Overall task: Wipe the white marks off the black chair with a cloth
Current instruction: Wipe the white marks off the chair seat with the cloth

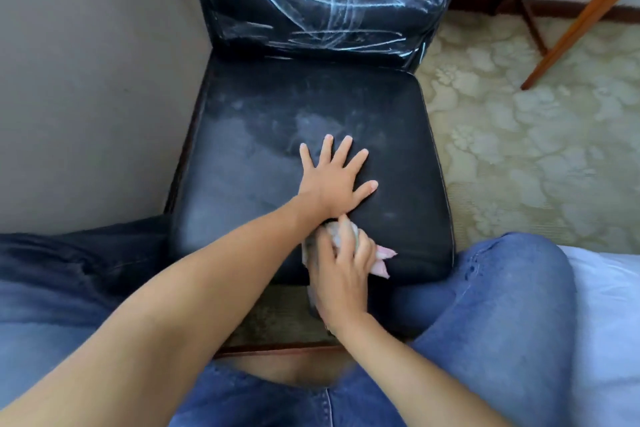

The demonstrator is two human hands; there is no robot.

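One black leather-look chair [263, 156], frame centre; white scribbled marks [332, 0] cover its backrest, top centre. Left hand [334, 180], fingers spread flat on the seat. Right hand [341, 274] grips a crumpled pale cloth [382, 260], lower centre, at the seat's front edge.

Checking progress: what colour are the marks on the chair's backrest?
White marks, scribbled lines, head view.

The black chair [242, 166] looks like smooth, faintly glossy leather (dulled on the seat by a hazy smear), its backrest streaked with chalky white marks [332, 0], beside soft crumpled cloth [381, 258], blue denim jeans [502, 305] and patterned matt carpet [536, 149].
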